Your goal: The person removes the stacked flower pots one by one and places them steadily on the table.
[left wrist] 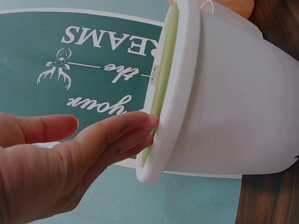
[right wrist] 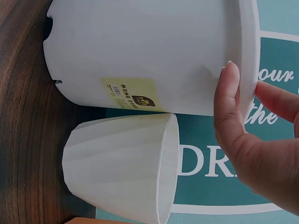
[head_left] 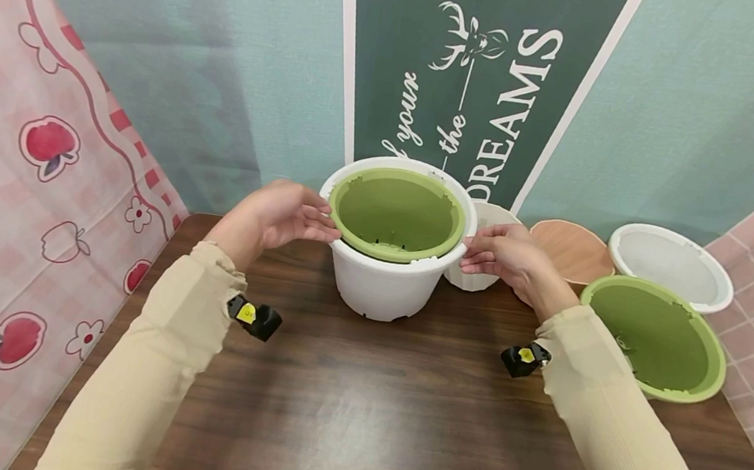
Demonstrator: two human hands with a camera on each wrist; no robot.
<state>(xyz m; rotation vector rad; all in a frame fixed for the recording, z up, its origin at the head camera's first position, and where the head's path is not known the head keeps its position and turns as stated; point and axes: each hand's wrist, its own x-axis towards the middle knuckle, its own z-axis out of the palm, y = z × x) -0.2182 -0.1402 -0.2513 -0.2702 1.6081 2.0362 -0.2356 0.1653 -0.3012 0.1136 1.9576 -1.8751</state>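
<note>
A large white plastic flower pot [head_left: 381,290] stands upright at the back of the table, with a green pot [head_left: 397,206] nested inside, its rim close to the white one. On the left side, my left hand [head_left: 288,215] touches the rims with nearly straight fingertips, its thumb held apart. Opposite it, my right hand [head_left: 507,256] has its fingertips at the white rim; in the right wrist view a finger lies against the rim's outside and the thumb meets its upper edge. A yellow label [right wrist: 131,94] shows on the white pot's side.
Close behind my right hand stands a small white ribbed pot [right wrist: 117,168]. Farther right are a terracotta-coloured pot [head_left: 571,249], another white pot [head_left: 674,265] and a second green pot [head_left: 672,338]. Fabric hangs behind the brown wooden table [head_left: 356,419] and at both sides.
</note>
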